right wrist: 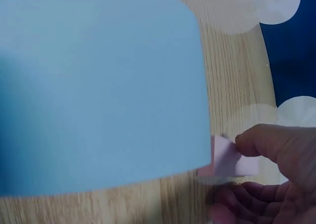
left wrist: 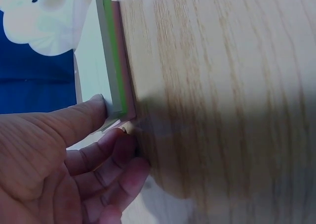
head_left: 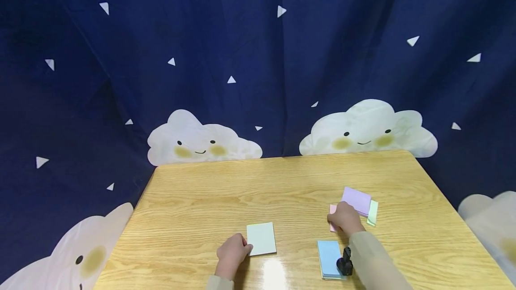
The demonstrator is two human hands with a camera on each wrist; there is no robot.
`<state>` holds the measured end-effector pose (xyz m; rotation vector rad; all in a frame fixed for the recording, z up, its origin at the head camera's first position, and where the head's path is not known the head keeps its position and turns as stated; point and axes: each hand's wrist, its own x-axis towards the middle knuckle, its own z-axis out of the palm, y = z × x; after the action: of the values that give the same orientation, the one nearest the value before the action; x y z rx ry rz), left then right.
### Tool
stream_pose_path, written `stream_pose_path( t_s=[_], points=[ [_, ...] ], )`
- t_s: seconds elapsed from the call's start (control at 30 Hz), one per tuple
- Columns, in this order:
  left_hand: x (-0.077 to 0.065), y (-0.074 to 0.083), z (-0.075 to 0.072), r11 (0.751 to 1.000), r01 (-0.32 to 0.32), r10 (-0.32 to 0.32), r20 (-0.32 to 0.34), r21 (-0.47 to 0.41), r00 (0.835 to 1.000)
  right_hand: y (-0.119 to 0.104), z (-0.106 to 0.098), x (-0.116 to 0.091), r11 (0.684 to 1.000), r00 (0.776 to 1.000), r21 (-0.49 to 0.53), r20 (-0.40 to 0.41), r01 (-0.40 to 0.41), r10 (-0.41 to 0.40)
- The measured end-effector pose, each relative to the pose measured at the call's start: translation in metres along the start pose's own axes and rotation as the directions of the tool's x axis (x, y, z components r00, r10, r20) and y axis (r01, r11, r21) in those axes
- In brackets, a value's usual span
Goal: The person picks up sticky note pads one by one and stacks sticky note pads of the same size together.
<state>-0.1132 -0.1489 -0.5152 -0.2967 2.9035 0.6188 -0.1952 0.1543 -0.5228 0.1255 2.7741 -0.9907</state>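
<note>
In the head view a square stack of sticky note pads (head_left: 261,238) lies on the table, pale on top. Up close in the left wrist view, the stack (left wrist: 96,61) shows white, green and dark pink layers. My left hand (head_left: 234,250) pinches its near corner, thumb on top and fingers curled at the edge. Farther right, my right hand (head_left: 346,218) pinches a small pink sticky note pad (right wrist: 232,157), thumb on its top, fingers by its edge. Partly behind that hand lie a purple pad (head_left: 357,200) and a narrow pale green pad (head_left: 372,213).
A light blue pad (head_left: 329,254) lies nearer me, below the right forearm, partly covered by the black wrist camera (head_left: 345,262). The wooden table (head_left: 209,196) ends at a dark blue curtain (head_left: 225,35) with clouds and triangles.
</note>
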Motion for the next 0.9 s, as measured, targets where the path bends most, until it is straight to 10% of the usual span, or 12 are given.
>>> stream_pose_path(
  t_s=[0.9],
  points=[
    [-0.0001,-0.0009,-0.0002,1.000,-0.009,0.009,-0.006,-0.001,1.000,0.0011,0.0032,-0.0064,0.999,0.999,-0.013,0.028,-0.037,0.037]
  ],
)
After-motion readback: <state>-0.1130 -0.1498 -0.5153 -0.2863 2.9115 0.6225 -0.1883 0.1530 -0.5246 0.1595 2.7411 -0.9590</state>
